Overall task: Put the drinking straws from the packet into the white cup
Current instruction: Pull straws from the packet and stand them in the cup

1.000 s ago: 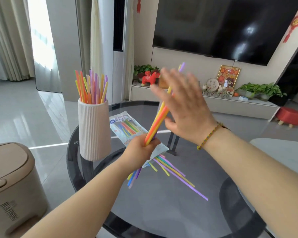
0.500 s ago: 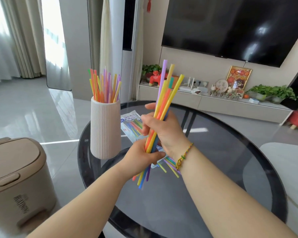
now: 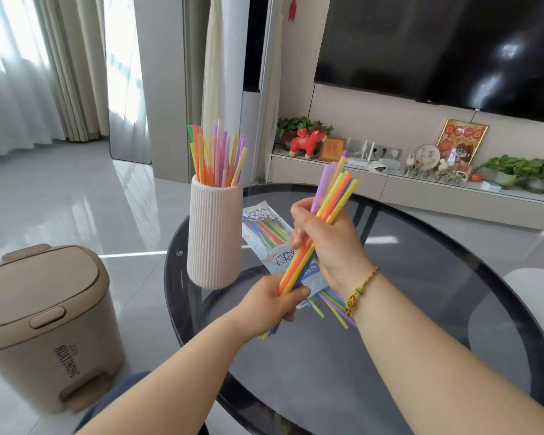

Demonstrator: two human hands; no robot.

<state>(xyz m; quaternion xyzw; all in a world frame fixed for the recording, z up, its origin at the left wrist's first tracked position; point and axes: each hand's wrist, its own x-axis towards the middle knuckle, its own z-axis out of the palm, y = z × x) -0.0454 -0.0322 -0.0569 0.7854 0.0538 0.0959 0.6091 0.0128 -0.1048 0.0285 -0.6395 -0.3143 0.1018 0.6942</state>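
Note:
A tall ribbed white cup (image 3: 214, 233) stands on the left part of the round glass table (image 3: 421, 309), with several coloured straws (image 3: 217, 158) upright in it. Both hands hold one bundle of straws (image 3: 330, 202), tilted up to the right, above the table. My left hand (image 3: 272, 301) is closed on its lower end. My right hand (image 3: 325, 243) wraps its middle. The straw packet (image 3: 264, 230) lies flat behind my hands, right of the cup. Several loose straws (image 3: 335, 304) lie on the glass under my right wrist.
A beige pedal bin (image 3: 44, 321) stands on the floor left of the table. Beyond the table are a low TV cabinet (image 3: 421, 189) with ornaments and plants, and a wall television (image 3: 437, 48). A pale seat (image 3: 522, 293) shows at the right edge.
My right hand, open in the air a second ago, has closed around the middle of the bundle. The bundle now tilts more to the right, and the camera has shifted.

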